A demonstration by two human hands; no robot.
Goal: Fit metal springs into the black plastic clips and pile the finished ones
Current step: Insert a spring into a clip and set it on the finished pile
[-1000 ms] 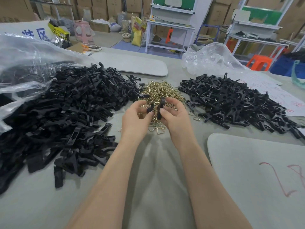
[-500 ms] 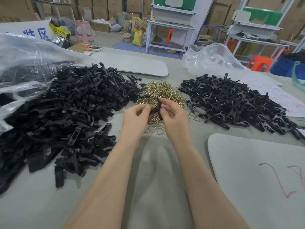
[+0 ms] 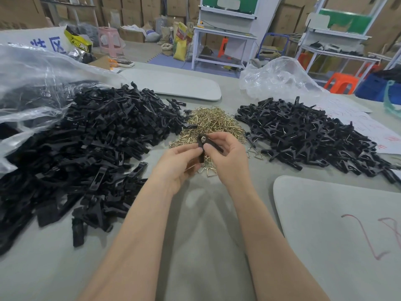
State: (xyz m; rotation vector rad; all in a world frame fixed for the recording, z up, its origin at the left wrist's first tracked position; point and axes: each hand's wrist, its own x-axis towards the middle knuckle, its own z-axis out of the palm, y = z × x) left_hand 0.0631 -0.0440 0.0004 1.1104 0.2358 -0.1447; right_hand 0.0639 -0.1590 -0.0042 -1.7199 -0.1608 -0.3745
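Black clip (image 3: pixel 200 141) sat pinched between your left hand (image 3: pixel 176 165) and right hand (image 3: pixel 231 158), both clamped on it, just above the springs (image 3: pixel 211 121) on the bench (image 3: pixel 195 224). You probably needed square halves and even pressure to seat the spring before tossing it on the right pile (image 3: pixel 308 137).

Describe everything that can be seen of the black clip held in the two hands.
The black clip looks like matte moulded plastic, two slim halves crossing in a V. Near the joint is a round opening with something shiny in it; whether a spring is seated cannot be told. It is held up over the near edge of the brass-coloured spring pile. The left hand pinches it from the left, the right hand from the right, thumbs close together on its middle.
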